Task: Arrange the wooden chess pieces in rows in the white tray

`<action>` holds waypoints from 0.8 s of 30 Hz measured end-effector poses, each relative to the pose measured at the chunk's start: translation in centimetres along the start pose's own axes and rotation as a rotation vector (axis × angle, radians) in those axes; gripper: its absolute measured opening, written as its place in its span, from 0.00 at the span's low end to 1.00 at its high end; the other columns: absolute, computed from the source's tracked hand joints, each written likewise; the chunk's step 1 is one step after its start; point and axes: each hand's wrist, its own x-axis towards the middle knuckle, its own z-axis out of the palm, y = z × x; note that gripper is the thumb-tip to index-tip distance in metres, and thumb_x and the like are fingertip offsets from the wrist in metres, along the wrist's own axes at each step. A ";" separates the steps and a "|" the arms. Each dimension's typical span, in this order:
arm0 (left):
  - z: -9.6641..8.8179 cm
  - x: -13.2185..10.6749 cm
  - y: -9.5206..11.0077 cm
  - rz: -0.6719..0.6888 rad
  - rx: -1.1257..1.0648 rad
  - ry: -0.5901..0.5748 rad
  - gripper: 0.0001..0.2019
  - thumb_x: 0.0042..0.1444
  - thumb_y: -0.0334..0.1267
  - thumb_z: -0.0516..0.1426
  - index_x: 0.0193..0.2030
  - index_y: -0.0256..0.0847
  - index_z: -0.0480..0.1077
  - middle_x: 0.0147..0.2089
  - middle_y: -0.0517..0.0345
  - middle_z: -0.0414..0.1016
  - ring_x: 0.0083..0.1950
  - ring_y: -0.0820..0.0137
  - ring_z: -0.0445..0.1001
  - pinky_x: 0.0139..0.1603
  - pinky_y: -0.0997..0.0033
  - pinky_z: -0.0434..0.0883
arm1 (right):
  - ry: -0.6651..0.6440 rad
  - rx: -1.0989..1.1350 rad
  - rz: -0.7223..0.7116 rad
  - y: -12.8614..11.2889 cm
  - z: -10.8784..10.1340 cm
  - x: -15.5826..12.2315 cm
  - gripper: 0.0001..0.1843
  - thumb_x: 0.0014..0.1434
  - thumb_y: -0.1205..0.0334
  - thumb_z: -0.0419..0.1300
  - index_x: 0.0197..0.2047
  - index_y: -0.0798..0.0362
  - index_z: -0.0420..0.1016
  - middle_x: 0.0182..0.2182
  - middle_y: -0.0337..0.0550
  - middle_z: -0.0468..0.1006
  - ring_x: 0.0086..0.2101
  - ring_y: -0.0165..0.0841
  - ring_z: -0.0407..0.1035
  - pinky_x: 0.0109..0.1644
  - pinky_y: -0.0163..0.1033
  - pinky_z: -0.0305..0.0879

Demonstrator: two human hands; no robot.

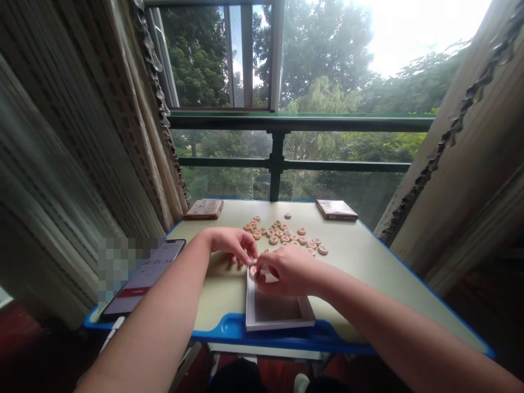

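Note:
A shallow white box (280,326) lies near the table's front edge, its open side up. My left hand (234,244) is bent over its far left corner, with thumb and fingertips closed against the rim. Inside that corner is a round wooden xiangqi piece (252,270) with a red character. The fingers of my right hand (289,269) curl down into the box and pinch this piece; my hand hides part of the box's far side. Beyond both hands, several more xiangqi pieces (273,239) lie scattered, with red or dark characters.
A pale table (385,289) with a blue edge bears everything. At its left lies a phone (141,284) showing a timer, with a white cable (112,332). Two flat boxes stand in the far corners, one printed box (204,209) left, one pale-topped box (336,209) right.

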 end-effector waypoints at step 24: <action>-1.1 1.1 0.2 0.166 -0.237 0.938 0.07 0.41 0.33 0.56 0.30 0.35 0.70 0.30 0.54 0.76 0.17 0.82 0.60 0.14 0.81 0.48 | 0.044 0.090 0.103 0.7 1.6 1.0 0.18 0.51 0.51 0.61 0.43 0.49 0.74 0.25 0.38 0.77 0.25 0.30 0.68 0.27 0.32 0.53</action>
